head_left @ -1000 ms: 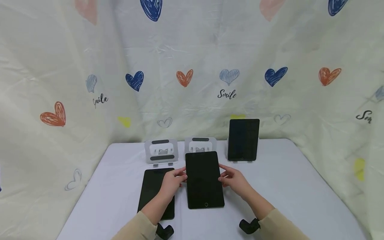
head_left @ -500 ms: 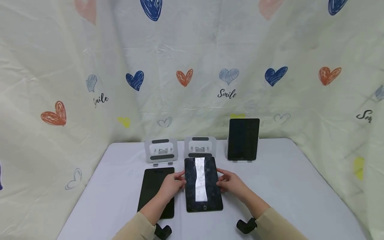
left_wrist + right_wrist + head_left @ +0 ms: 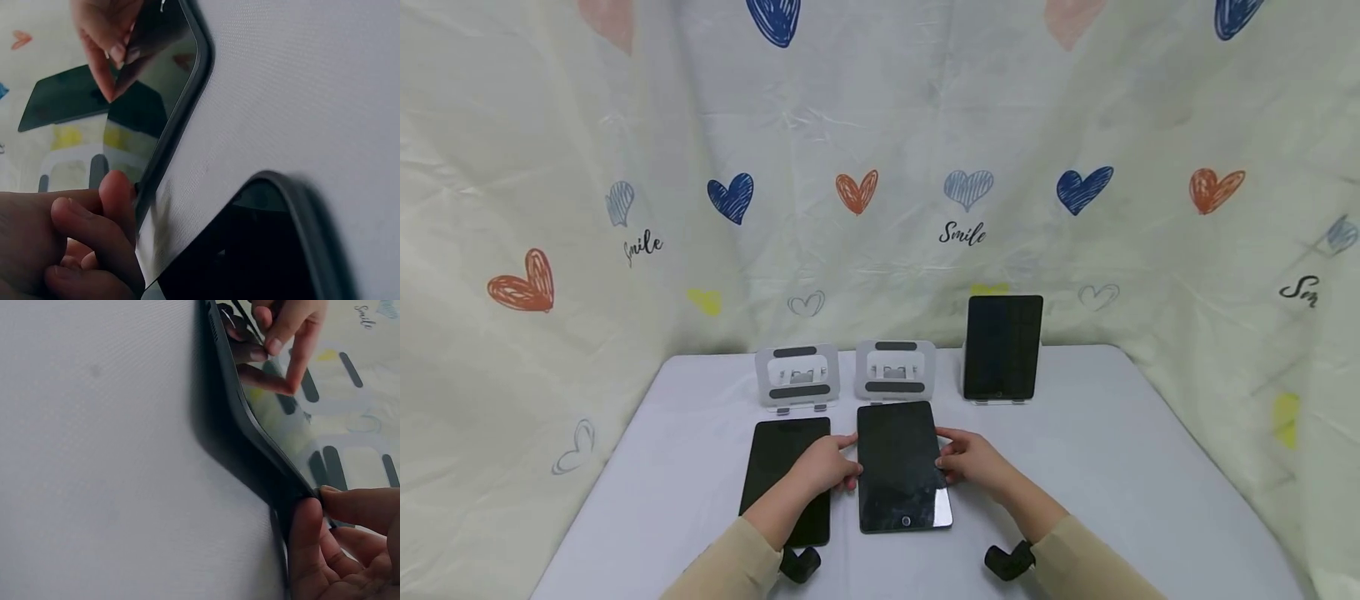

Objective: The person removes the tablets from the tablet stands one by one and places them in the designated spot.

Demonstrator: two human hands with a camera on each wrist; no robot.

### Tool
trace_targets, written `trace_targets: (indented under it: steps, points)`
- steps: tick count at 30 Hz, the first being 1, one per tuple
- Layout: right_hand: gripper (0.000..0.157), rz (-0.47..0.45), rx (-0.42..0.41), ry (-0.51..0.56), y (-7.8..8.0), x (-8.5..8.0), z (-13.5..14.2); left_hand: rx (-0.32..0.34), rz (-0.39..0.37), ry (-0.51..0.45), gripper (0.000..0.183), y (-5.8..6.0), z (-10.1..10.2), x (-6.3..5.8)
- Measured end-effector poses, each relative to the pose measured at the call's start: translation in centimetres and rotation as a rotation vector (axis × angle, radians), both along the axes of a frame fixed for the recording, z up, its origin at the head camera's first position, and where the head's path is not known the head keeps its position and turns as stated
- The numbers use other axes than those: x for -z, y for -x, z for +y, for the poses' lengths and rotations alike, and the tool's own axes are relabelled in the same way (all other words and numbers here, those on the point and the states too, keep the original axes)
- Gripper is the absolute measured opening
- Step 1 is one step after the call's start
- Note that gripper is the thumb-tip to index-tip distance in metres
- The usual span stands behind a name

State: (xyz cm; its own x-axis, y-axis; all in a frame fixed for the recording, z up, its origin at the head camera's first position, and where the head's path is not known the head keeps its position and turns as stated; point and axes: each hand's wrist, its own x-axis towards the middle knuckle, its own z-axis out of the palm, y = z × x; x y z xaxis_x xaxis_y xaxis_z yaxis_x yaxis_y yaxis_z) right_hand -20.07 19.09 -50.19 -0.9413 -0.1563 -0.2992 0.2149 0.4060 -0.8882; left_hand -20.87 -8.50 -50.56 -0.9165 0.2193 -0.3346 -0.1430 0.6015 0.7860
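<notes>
A black tablet (image 3: 901, 467) with a round home button lies face up in portrait in front of the middle stand (image 3: 895, 387). My left hand (image 3: 822, 465) holds its left edge, index finger and thumb at the rim. On the opposite edge my right hand (image 3: 972, 460) pinches it, thumb on top and fingers at the side and below; a dark shadow shows under that edge in the right wrist view. A second black tablet (image 3: 775, 450) lies flat beneath my left forearm, partly hidden by it. The left wrist view shows its rounded corner (image 3: 265, 197) near my fingers.
An unoccupied white stand with grey pads (image 3: 799, 391) stands at the back left. Another tablet (image 3: 1002, 348) leans upright on a stand at the back right. Behind the white table (image 3: 1112, 458) hangs a curtain (image 3: 880, 275) printed with hearts.
Both hands have brought the tablet down and toward me, flattening its tilt; the middle stand now shows in full. A bright reflection crossed its screen half a second ago and has mostly gone.
</notes>
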Motion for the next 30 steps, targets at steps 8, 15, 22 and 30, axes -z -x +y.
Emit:
trace_targets:
  steps: [8,15,22,30]
  points:
    - [0.059,-0.021,-0.033,-0.041,0.2,-0.4,-0.3,0.049,-0.033,0.067,0.063,-0.1,-0.2,-0.5]
    - [0.056,-0.016,-0.040,-0.158,0.3,-1.1,-0.7,0.084,-0.044,0.099,0.065,0.0,-0.2,-0.9]
    - [0.059,-0.042,-0.049,-0.252,0.6,-1.4,-0.8,0.093,-0.062,0.079,0.067,-0.3,-0.1,-1.2]
    - [0.059,-0.037,-0.089,-0.338,0.6,-1.5,-0.7,0.101,-0.046,0.118,0.065,-0.6,0.2,-0.9]
